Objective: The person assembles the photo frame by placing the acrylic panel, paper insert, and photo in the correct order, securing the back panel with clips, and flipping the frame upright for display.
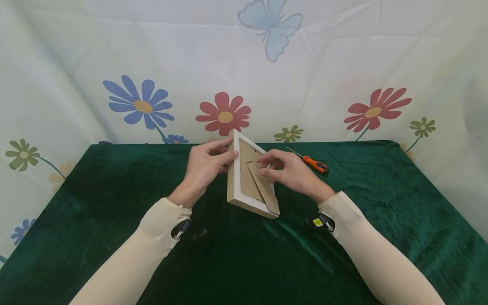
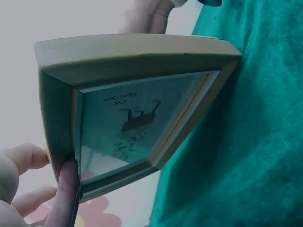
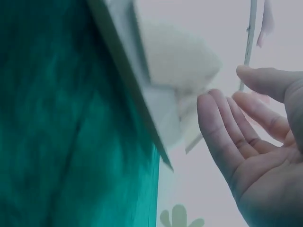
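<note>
My left hand grips the upper left side of a picture frame that stands tilted on its lower edge, its back toward the head camera. From the backing board a brown easel stand juts out. Glass and a printed insert marked 10cmx15cm show on the front in the left wrist view. Beside the stand, my right hand has its fingers loosely bent, thumb apart. In the right wrist view the fingertips come close to the stand; whether they touch it cannot be told.
An orange and black screwdriver lies behind my right hand, its shaft pointing to the back left. Dark green velvet cloth covers the table. Behind it hangs a white curtain printed with flowers and a butterfly.
</note>
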`<action>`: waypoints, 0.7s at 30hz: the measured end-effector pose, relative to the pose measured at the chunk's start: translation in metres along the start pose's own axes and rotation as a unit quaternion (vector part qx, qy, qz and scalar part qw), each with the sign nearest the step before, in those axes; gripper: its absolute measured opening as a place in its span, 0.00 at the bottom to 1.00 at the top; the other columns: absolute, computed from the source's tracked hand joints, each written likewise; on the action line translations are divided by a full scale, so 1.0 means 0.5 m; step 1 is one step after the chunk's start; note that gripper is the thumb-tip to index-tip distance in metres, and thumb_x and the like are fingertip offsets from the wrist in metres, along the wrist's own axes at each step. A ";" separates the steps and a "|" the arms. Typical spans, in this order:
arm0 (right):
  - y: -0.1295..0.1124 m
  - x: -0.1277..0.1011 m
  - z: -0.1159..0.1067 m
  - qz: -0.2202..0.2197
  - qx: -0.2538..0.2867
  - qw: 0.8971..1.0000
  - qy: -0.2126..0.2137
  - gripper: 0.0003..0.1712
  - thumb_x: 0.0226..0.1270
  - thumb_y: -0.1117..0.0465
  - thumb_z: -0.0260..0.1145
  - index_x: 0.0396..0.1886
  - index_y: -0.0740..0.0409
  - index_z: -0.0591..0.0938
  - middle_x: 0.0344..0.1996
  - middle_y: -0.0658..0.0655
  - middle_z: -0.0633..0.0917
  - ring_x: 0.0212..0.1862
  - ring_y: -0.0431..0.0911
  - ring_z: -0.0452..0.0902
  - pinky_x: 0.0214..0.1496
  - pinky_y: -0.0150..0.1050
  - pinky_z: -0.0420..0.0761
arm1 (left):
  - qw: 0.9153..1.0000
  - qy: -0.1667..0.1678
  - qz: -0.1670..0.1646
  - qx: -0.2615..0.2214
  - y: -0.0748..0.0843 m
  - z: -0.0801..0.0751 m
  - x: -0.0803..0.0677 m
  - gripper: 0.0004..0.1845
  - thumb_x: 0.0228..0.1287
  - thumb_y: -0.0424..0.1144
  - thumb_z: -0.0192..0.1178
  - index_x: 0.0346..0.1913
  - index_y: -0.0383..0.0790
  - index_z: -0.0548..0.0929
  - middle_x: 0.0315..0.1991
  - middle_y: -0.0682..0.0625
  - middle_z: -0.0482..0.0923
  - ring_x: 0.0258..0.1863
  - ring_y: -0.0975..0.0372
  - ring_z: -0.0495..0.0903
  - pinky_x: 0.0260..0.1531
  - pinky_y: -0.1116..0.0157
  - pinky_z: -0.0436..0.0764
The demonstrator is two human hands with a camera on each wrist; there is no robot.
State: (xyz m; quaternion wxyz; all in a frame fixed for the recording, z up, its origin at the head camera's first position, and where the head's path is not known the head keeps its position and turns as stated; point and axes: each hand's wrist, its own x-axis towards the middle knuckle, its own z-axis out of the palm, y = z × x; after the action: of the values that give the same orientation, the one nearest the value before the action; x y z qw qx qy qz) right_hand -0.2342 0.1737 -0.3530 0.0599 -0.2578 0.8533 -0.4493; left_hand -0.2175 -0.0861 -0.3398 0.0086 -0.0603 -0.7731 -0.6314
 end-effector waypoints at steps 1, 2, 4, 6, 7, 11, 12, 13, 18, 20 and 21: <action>-0.004 0.000 0.004 -0.007 0.001 1.000 -0.003 0.18 0.75 0.60 0.72 0.61 0.56 0.84 0.53 0.56 0.85 0.48 0.51 0.83 0.46 0.48 0.89 | 1.000 0.000 0.000 0.004 0.002 -0.001 -0.001 0.29 0.72 0.45 0.71 0.74 0.46 0.80 0.60 0.45 0.82 0.54 0.52 0.85 0.51 0.58 0.87; -0.008 -0.001 0.007 -0.012 0.000 1.000 -0.006 0.18 0.75 0.60 0.72 0.61 0.56 0.84 0.53 0.55 0.85 0.48 0.51 0.83 0.46 0.47 0.89 | 1.000 0.001 0.000 0.009 0.004 -0.003 -0.001 0.29 0.72 0.45 0.71 0.74 0.46 0.80 0.60 0.45 0.82 0.55 0.52 0.84 0.51 0.57 0.87; -0.015 -0.002 0.014 -0.022 -0.003 1.000 -0.010 0.18 0.75 0.59 0.72 0.60 0.56 0.84 0.53 0.54 0.85 0.48 0.50 0.83 0.47 0.45 0.89 | 1.000 0.002 0.002 0.015 0.008 -0.006 -0.001 0.29 0.72 0.46 0.71 0.73 0.46 0.80 0.61 0.45 0.82 0.55 0.52 0.84 0.51 0.57 0.87; -0.019 -0.003 0.019 -0.026 -0.003 1.000 -0.013 0.18 0.75 0.59 0.72 0.61 0.56 0.84 0.54 0.54 0.85 0.48 0.49 0.83 0.47 0.43 0.89 | 1.000 0.003 0.004 0.020 0.010 -0.009 -0.001 0.29 0.72 0.46 0.71 0.73 0.46 0.81 0.61 0.46 0.82 0.55 0.52 0.84 0.51 0.57 0.87; -0.021 -0.004 0.021 -0.027 -0.001 1.000 -0.014 0.18 0.75 0.59 0.71 0.61 0.55 0.84 0.54 0.54 0.85 0.49 0.49 0.83 0.47 0.43 0.89 | 1.000 0.003 0.006 0.022 0.011 -0.010 -0.001 0.29 0.72 0.47 0.71 0.72 0.47 0.81 0.61 0.46 0.83 0.55 0.52 0.84 0.52 0.57 0.87; -0.028 -0.008 0.025 -0.023 0.013 0.999 -0.019 0.19 0.77 0.56 0.69 0.63 0.55 0.83 0.55 0.53 0.85 0.49 0.52 0.83 0.49 0.44 0.88 | 1.000 0.006 0.011 0.029 0.014 -0.010 -0.003 0.28 0.72 0.48 0.72 0.71 0.47 0.82 0.63 0.47 0.82 0.55 0.52 0.84 0.52 0.58 0.87; -0.030 -0.008 0.025 -0.022 0.017 0.999 -0.019 0.20 0.78 0.54 0.68 0.64 0.55 0.83 0.55 0.54 0.84 0.49 0.52 0.83 0.50 0.44 0.88 | 1.000 0.006 0.013 0.028 0.015 -0.009 -0.003 0.28 0.71 0.48 0.72 0.71 0.47 0.83 0.64 0.48 0.82 0.55 0.52 0.83 0.52 0.58 0.87; -0.031 -0.009 0.026 -0.019 0.021 0.999 -0.019 0.21 0.78 0.53 0.68 0.65 0.54 0.82 0.55 0.54 0.84 0.49 0.52 0.84 0.50 0.44 0.88 | 1.000 0.005 0.015 0.027 0.015 -0.008 -0.004 0.28 0.71 0.49 0.72 0.70 0.47 0.83 0.64 0.48 0.82 0.55 0.53 0.83 0.52 0.58 0.87; -0.038 -0.009 0.026 0.007 0.038 0.999 -0.012 0.23 0.81 0.50 0.65 0.68 0.55 0.80 0.57 0.56 0.83 0.49 0.51 0.85 0.52 0.46 0.88 | 1.000 -0.004 0.025 0.007 0.017 0.005 -0.007 0.26 0.72 0.47 0.72 0.69 0.46 0.84 0.64 0.49 0.82 0.55 0.54 0.83 0.53 0.58 0.87; -0.041 -0.009 0.024 0.018 0.048 0.999 -0.006 0.23 0.82 0.50 0.64 0.68 0.56 0.79 0.58 0.57 0.83 0.49 0.52 0.85 0.52 0.47 0.88 | 1.000 -0.008 0.028 -0.002 0.019 0.010 -0.008 0.25 0.73 0.46 0.71 0.69 0.45 0.84 0.63 0.49 0.82 0.55 0.54 0.84 0.52 0.58 0.87; -0.042 -0.009 0.023 0.023 0.051 0.998 -0.003 0.23 0.82 0.50 0.64 0.68 0.56 0.79 0.58 0.58 0.82 0.49 0.52 0.85 0.51 0.48 0.88 | 0.999 -0.010 0.030 -0.006 0.019 0.013 -0.008 0.24 0.73 0.45 0.71 0.69 0.45 0.84 0.62 0.49 0.82 0.55 0.54 0.84 0.52 0.58 0.87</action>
State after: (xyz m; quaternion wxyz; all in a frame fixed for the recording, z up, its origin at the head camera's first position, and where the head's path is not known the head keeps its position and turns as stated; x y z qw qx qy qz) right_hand -0.2183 0.1576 -0.3436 0.0860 -0.2357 0.8348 -0.4902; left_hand -0.2119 -0.0784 -0.3320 0.0195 -0.0896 -0.7673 -0.6347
